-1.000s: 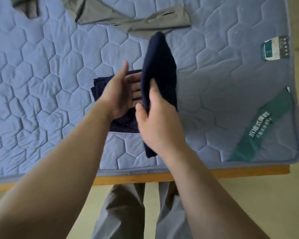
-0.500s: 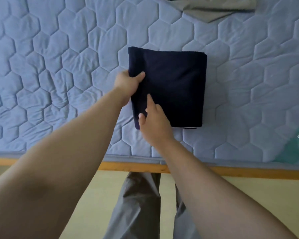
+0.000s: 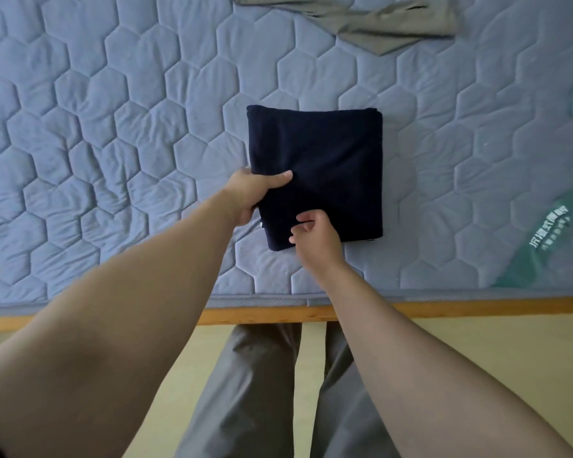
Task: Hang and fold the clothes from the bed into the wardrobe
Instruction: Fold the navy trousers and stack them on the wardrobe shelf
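Your left hand (image 3: 252, 194) grips the left edge of the folded navy garment (image 3: 325, 153): thumb flat on top, fingers tucked under the edge. Your right hand (image 3: 315, 239) is at the near edge, close to the near-left corner, fingers curled and pinching the fabric there. The garment is a neat rectangle lying flat on the blue quilted mattress (image 3: 113, 127), a little way in from the near side. A grey-green garment (image 3: 381, 23) lies unfolded at the far side, well apart from the navy one. A green printed label (image 3: 543, 246) sits at the mattress's near-right corner. The wooden bed frame (image 3: 444, 308) runs along the near edge, with your grey trousers (image 3: 245, 391) below it.
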